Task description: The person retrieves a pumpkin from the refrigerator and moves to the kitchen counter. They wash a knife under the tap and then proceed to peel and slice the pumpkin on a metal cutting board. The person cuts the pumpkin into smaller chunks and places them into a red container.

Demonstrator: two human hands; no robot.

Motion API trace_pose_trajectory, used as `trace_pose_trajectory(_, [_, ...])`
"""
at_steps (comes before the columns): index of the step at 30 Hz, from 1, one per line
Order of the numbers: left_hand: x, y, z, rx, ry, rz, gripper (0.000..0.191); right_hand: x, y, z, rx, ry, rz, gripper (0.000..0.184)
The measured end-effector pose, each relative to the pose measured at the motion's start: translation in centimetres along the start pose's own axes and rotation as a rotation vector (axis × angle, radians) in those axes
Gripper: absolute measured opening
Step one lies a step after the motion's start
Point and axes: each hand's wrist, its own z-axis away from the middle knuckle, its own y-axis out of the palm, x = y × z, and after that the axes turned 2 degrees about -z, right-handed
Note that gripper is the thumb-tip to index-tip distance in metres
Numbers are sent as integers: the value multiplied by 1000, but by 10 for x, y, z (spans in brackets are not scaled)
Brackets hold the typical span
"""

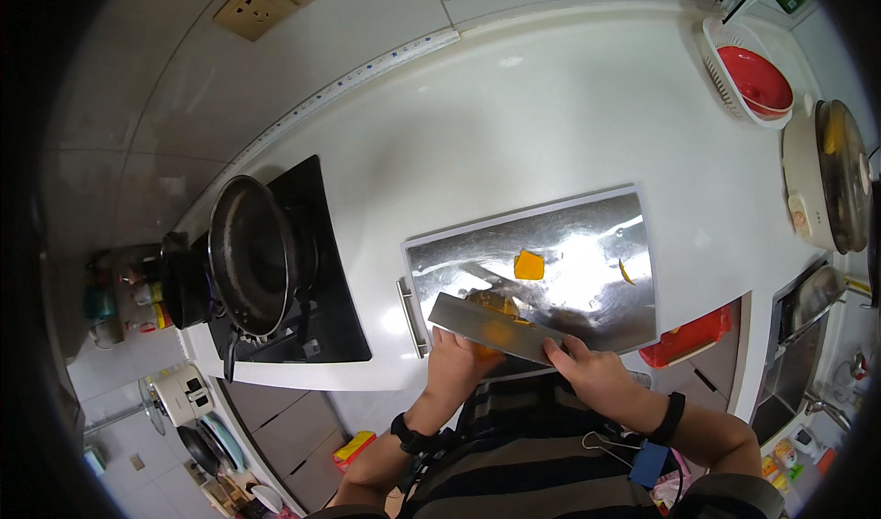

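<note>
My right hand (581,367) grips the handle end of a broad cleaver (492,331), its blade lying slantwise toward the left over the near edge of a metal cutting board (447,264). Behind and beneath the blade is a piece of orange-fleshed food, perhaps pumpkin (497,301), mostly hidden. My left hand (458,367) is at this piece, its fingers partly covered by the blade. A separate orange chunk (529,266) rests at the board's middle, and a thin peel strip (625,272) lies near its right side.
To the left, a black frying pan (249,256) stands on a black cooktop (337,312). A white basket (719,71) holds a red bowl (757,82) at the back right. Nearby stands a cream electric pot (804,175) with a lid. A red bag (688,336) is right of the board, below the counter.
</note>
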Motion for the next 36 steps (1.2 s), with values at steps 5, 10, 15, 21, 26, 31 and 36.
trace_pose_trajectory(5, [-5,-6,-3,-10,-34,19,94,2,-7,-12,59,7,-83,53])
trace_pose_trajectory(10, [-4,-4,-2,9,-78,20,95,8,-1,-24,127,64,-21,48])
trace_pose_trajectory(15, [-9,-8,-3,-3,-84,1,98,0,16,-62,139,118,15,44])
trace_pose_trajectory(21, [-5,-14,-8,43,-29,47,100,-26,7,-72,69,215,-318,20])
trace_pose_trajectory(26, [-3,-24,-15,121,56,53,99,-30,-7,-41,-11,242,-326,26])
trace_pose_trajectory(31, [-1,-32,-17,67,180,-46,99,-15,-6,-5,25,127,-218,39])
trace_pose_trajectory(36, [-3,-14,2,-16,-5,77,99,-9,-6,11,12,20,7,53])
